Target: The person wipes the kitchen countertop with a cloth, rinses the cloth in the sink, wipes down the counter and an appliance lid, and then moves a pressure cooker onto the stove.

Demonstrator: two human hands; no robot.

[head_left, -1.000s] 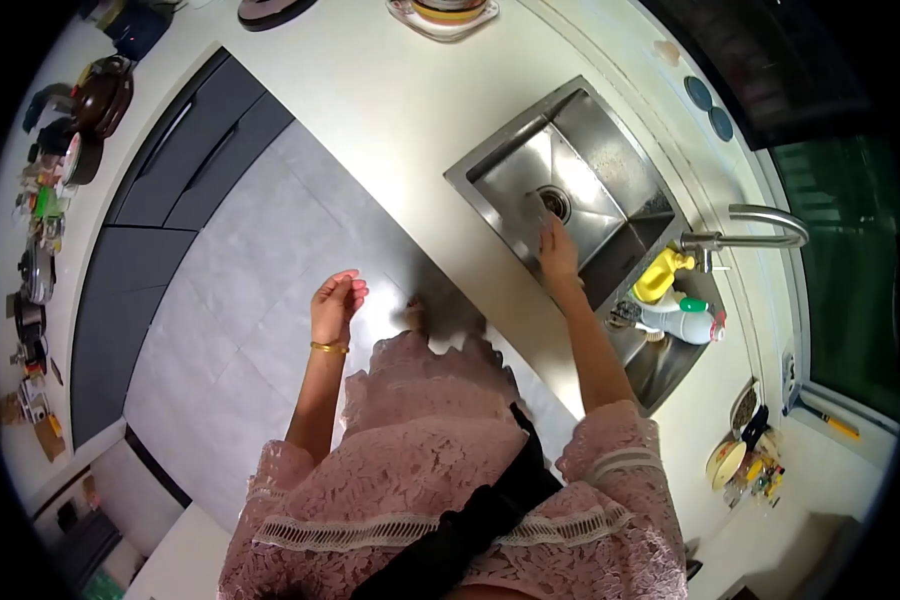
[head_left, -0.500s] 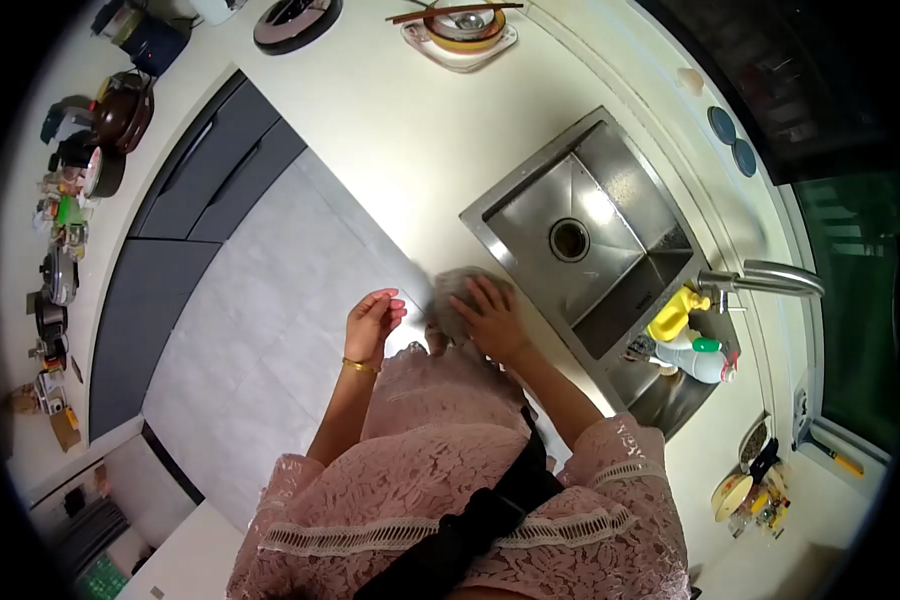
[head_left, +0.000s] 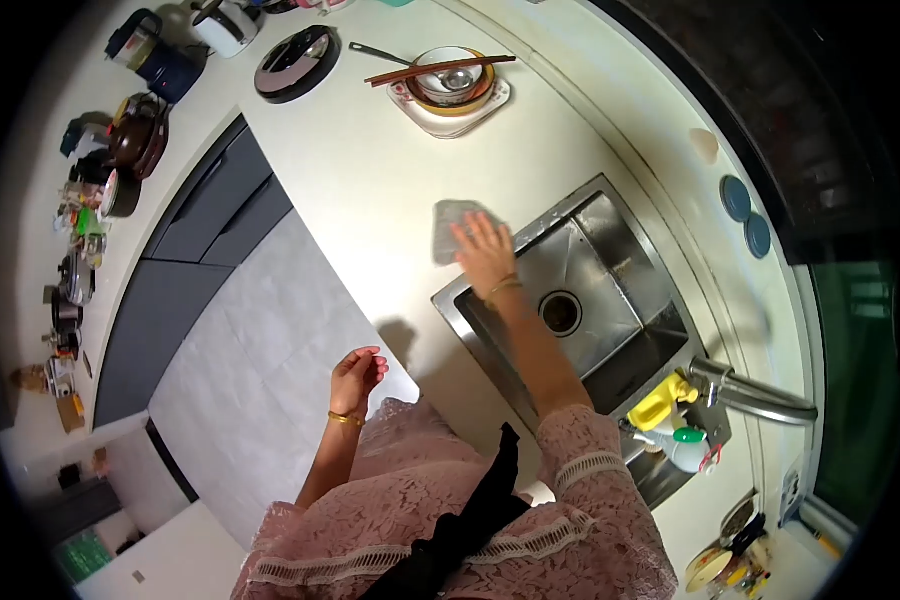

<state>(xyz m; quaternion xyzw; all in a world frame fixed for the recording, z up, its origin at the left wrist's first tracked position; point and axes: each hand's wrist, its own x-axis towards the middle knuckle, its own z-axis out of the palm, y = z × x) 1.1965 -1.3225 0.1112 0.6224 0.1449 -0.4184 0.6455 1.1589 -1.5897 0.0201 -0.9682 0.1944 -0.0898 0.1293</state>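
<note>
A grey cloth (head_left: pixel 452 228) lies spread on the white countertop, just left of the steel sink's upper rim. My right hand (head_left: pixel 486 252) presses on the cloth's right part with its fingers spread and palm down. In front of my body, over the floor beside the counter edge, hangs my left hand (head_left: pixel 356 376), its fingers curled together; whether anything small is between them is hidden. The steel sink (head_left: pixel 610 270) has a round drain (head_left: pixel 560 313) and lies right of my right forearm.
Stacked bowls with chopsticks (head_left: pixel 452 85) stand beyond the cloth, near a round black-and-pink appliance (head_left: pixel 297 64). A faucet (head_left: pixel 755 395), a yellow bottle (head_left: pixel 660 402) and a clear bottle with a green cap stand at the sink's near end. Grey cabinets line the left.
My right hand has moved from the sink to the counter's front edge with the cloth, then forward across the countertop. The view has shifted, showing more of the far counter.
</note>
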